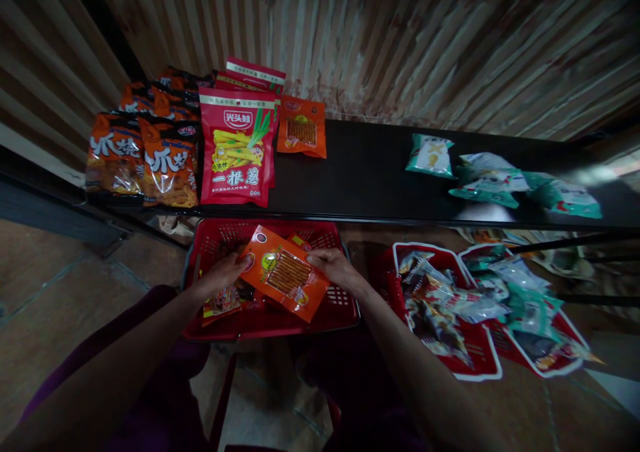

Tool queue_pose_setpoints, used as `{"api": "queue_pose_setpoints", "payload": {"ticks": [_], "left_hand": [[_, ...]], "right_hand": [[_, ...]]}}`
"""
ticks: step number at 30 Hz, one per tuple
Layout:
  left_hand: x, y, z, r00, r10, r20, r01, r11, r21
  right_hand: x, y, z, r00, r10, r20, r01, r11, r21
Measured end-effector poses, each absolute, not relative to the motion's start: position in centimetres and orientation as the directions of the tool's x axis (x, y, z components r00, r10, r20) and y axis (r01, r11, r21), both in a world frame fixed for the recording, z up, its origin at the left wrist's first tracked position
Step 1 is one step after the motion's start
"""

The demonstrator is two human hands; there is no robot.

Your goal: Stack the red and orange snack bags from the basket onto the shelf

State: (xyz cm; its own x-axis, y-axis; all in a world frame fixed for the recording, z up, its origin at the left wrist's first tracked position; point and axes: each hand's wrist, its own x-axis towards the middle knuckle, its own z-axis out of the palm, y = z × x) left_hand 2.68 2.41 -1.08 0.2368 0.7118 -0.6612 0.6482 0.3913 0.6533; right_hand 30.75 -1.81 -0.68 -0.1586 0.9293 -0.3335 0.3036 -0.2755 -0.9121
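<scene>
An orange snack packet [287, 273] with a window of brown sticks is held tilted between both hands. My left hand [227, 272] pinches its left edge, and my right hand [336, 267] grips the right edge. Beneath it is a red plastic basket [270, 331], with more orange packets partly hidden inside, one [221, 303] near its left side. A similar orange packet [301, 129] leans upright on the black shelf, beside a row of red snack bags [237, 149] with yellow sticks and green onion on the front.
Orange-and-black snack bags [143, 152] fill the left end of the black shelf [365, 172]. Several green-and-white bags [493, 179] lie toward its right. Two red baskets [480, 352] with white rims, holding assorted packets, stand at lower right. Corrugated sheeting [340, 39] rises behind.
</scene>
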Motion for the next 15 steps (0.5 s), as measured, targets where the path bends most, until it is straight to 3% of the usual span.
{"api": "queue_pose_setpoints", "payload": {"ticks": [3, 7, 9, 11, 15], "left_hand": [[2.9, 1.9, -0.6, 0.28, 0.653, -0.703, 0.237, 0.663, 0.71], [3.6, 1.5, -0.4, 0.291, 0.68, -0.673, -0.057, 0.715, 0.697], [4.0, 1.4, -0.4, 0.289, 0.695, -0.658, -0.11, 0.707, 0.699], [4.3, 1.3, -0.2, 0.308, 0.686, -0.659, -0.088, 0.71, 0.699], [4.8, 1.2, 0.7, 0.447, 0.613, -0.652, 0.025, 0.72, 0.693]], "right_hand": [[30.8, -1.9, -0.8, -0.145, 0.913, -0.382, 0.282, -0.332, -0.9], [31.0, -2.0, -1.6, -0.177, 0.911, -0.373, 0.512, -0.238, -0.825], [30.9, -2.0, -1.8, -0.18, 0.908, -0.379, 0.624, -0.193, -0.757], [30.6, -2.0, -1.5, -0.22, 0.893, -0.394, 0.629, -0.179, -0.756], [29.3, -1.8, -0.2, -0.375, 0.836, -0.399, 0.306, -0.295, -0.905]]}}
